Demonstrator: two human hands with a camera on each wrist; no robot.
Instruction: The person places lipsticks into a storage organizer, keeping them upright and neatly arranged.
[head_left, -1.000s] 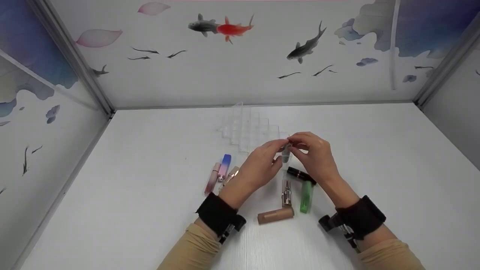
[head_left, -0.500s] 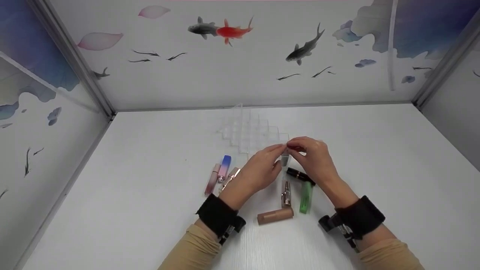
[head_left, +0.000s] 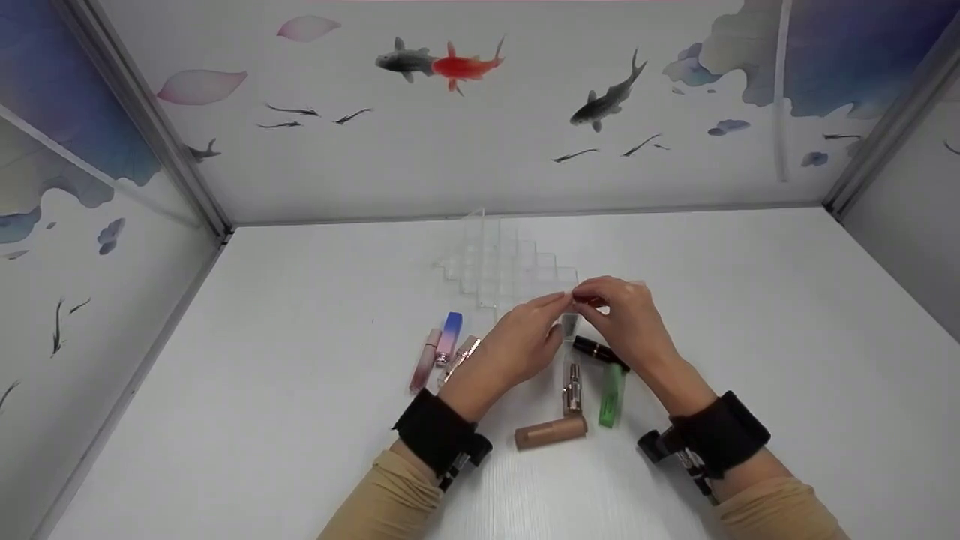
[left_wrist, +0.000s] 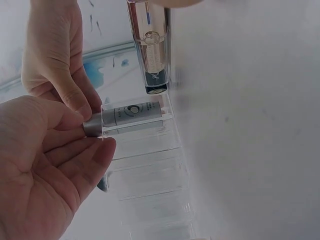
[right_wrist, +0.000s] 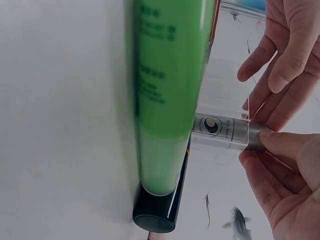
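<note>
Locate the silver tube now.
In the right wrist view, the silver tube is right of the green tube, partly inside the clear rack, its end sticking out.

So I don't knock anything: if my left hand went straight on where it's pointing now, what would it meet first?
Most likely your right hand, at its fingertips, close by the end of the silver tube. The head view can't settle depth, so the two may be touching.

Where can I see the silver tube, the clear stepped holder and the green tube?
Silver tube (left_wrist: 131, 113): left wrist view, on its printed side.
Clear stepped holder (head_left: 507, 271): head view, on its compartments.
Green tube (head_left: 611, 394): head view, middle of its body.
</note>
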